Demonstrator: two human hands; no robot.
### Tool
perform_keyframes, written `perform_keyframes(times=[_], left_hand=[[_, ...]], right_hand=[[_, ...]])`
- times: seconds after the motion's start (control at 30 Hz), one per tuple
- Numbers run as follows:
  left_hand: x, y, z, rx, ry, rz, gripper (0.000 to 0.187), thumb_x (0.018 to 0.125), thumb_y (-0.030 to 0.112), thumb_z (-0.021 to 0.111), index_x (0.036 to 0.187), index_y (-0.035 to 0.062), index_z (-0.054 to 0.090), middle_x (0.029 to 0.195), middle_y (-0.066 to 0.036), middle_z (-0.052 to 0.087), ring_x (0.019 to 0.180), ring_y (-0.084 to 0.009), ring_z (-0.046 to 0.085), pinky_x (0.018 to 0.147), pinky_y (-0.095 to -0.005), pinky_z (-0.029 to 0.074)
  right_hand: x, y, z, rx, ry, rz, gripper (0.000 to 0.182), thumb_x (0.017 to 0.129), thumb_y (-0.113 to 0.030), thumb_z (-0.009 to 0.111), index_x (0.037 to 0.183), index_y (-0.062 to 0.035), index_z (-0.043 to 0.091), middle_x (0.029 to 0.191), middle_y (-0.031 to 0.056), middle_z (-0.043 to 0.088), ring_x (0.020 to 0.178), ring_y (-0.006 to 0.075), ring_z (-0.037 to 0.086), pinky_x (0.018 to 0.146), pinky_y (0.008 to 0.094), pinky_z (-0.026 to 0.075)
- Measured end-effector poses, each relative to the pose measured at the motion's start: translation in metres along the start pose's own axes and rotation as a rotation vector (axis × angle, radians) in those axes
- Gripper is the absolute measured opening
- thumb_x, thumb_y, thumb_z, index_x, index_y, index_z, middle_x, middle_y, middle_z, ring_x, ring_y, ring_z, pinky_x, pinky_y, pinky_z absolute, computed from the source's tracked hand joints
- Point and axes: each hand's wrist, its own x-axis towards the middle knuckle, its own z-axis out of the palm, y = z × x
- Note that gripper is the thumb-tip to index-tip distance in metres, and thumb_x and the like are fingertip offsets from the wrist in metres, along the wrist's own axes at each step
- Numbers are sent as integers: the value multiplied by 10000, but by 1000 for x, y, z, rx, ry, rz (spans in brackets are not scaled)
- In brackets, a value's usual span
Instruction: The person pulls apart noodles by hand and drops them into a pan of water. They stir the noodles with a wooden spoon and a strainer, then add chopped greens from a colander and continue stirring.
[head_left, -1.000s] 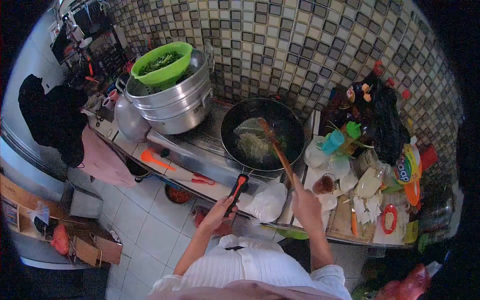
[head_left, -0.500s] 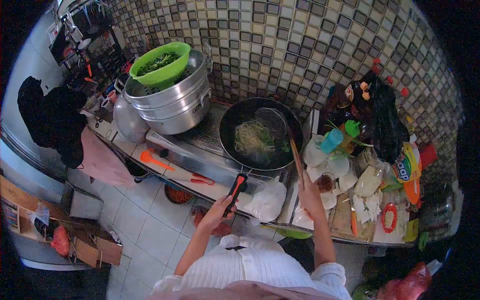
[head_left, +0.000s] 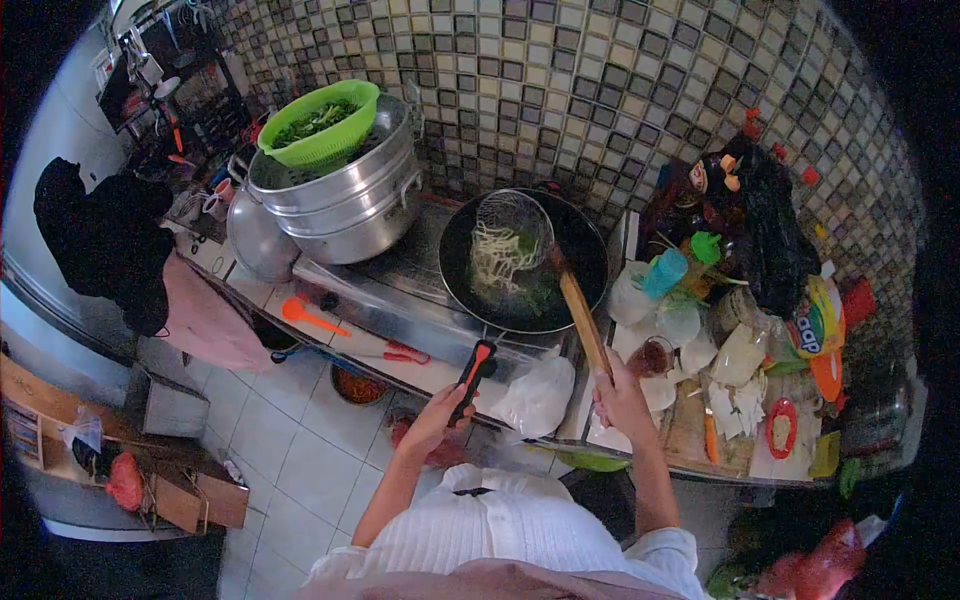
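Observation:
A dark frying pan (head_left: 465, 290) sits on the stove, and my left hand (head_left: 436, 420) is wrapped round its black and red handle. My right hand (head_left: 626, 405) grips the wooden handle of a wire skimmer (head_left: 545, 225). The skimmer's mesh head is tilted over the far half of the pan. Pale noodles (head_left: 500, 258) lie at the mesh and hang from its near edge. Bits of green leaf (head_left: 540, 298) show on the pan floor beside the noodles.
Left of the pan stands a metal steamer pot (head_left: 345, 205) topped by a green basket (head_left: 370, 105) of leafy greens. An orange spoon (head_left: 300, 312) lies along the counter's front. A white plastic bag (head_left: 540, 398) is near the pan handle. Bottles, bags and a cutting board (head_left: 735, 462) crowd the right.
The skimmer has swung up and left with its head lifted into plain view, noodles against it. My right hand has shifted slightly. My left hand stays on the pan handle.

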Motion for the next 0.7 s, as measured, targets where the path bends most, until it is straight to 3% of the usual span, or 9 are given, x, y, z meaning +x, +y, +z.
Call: perform_keyframes(times=[0.03, 0.07, 0.13, 0.17, 0.23, 0.47, 0.53, 0.7], left_hand=[[-1, 0, 0, -2, 3, -5, 282, 914, 319, 401, 998, 60, 474, 648, 18, 440, 503, -64, 391, 444, -188, 299], [-1, 0, 1, -14, -5, 9, 285, 914, 319, 400, 1001, 58, 471, 649, 17, 440, 504, -63, 391, 444, -189, 297], [-1, 0, 2, -26, -16, 24, 288, 914, 320, 400, 1005, 55, 469, 649, 15, 441, 504, -62, 391, 443, -189, 295], [0, 0, 1, -15, -15, 17, 289, 915, 319, 399, 1007, 53, 466, 649, 14, 440, 502, -63, 390, 443, -190, 296], [0, 0, 0, -5, -12, 7, 291, 915, 319, 398, 1008, 52, 464, 648, 13, 438, 499, -63, 389, 443, -191, 297], [0, 1, 0, -18, 1, 0, 290, 914, 313, 400, 1006, 45, 464, 648, 8, 435, 493, -69, 390, 442, -193, 311], [0, 0, 0, -29, -2, 1, 288, 915, 309, 400, 1006, 44, 464, 648, 8, 434, 492, -69, 391, 442, -190, 311], [2, -4, -2, -46, -32, 15, 296, 916, 311, 399, 1014, 38, 459, 651, 4, 432, 493, -70, 391, 440, -192, 313]], right_hand=[[1, 8, 2, -315, 111, -200, 397, 884, -164, 407, 1271, -113, 331, 584, 53, 467, 408, 153, 447, 363, 306, 370], [-2, 14, 3, -314, 107, -195, 397, 884, -164, 407, 1271, -113, 331, 584, 53, 467, 408, 153, 447, 363, 306, 370], [-12, -7, 6, -621, 242, -348, 412, 861, -150, 431, 1263, -105, 351, 632, 142, 540, 518, 302, 544, 470, 409, 428], [-17, -19, 7, -621, 244, -348, 412, 861, -150, 431, 1263, -105, 351, 632, 142, 540, 518, 302, 544, 470, 409, 428], [-26, -35, 11, -773, 176, -140, 433, 851, -161, 440, 1269, -99, 346, 725, 219, 566, 644, 393, 555, 557, 468, 435], [-10, -6, 8, -777, 318, -251, 428, 861, -195, 428, 1273, -108, 350, 721, 219, 560, 627, 380, 556, 553, 454, 444], [-4, -6, 6, -780, 314, -144, 424, 862, -190, 426, 1271, -105, 353, 719, 226, 560, 625, 380, 558, 546, 456, 445], [22, 2, 15, -812, 368, -100, 431, 864, -185, 420, 1272, -73, 336, 700, 238, 565, 608, 394, 556, 537, 467, 442]])
